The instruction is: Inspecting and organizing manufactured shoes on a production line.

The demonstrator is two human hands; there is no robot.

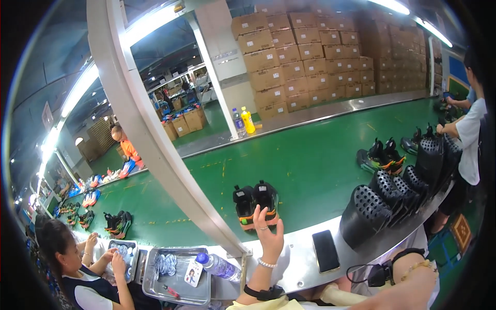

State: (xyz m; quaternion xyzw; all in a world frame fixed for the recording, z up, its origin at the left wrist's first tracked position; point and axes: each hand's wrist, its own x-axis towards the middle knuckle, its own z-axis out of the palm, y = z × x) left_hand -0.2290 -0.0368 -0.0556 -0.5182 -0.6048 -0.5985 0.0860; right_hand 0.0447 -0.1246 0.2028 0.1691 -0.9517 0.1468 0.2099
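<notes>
My left hand (268, 235) reaches over the green belt, fingers apart and thumb out to the right. It wears a ring, a beaded bracelet and a black wrist strap. Just beyond its fingertips stands a pair of black sneakers (245, 204) with orange and green soles. The fingers overlap the right shoe; whether they touch it I cannot tell. At the lower right shows my right forearm (403, 289), with a beaded bracelet and a black strapped device (380, 274) near it. My right hand itself does not show.
A phone (325, 251) lies on the metal ledge, left of tall black perforated shoe forms (361, 214). A white post (170, 150) crosses the belt. Left of it are a metal tray (150, 281) and a purple-capped bottle (219, 266). Co-workers sit at left and stand at right.
</notes>
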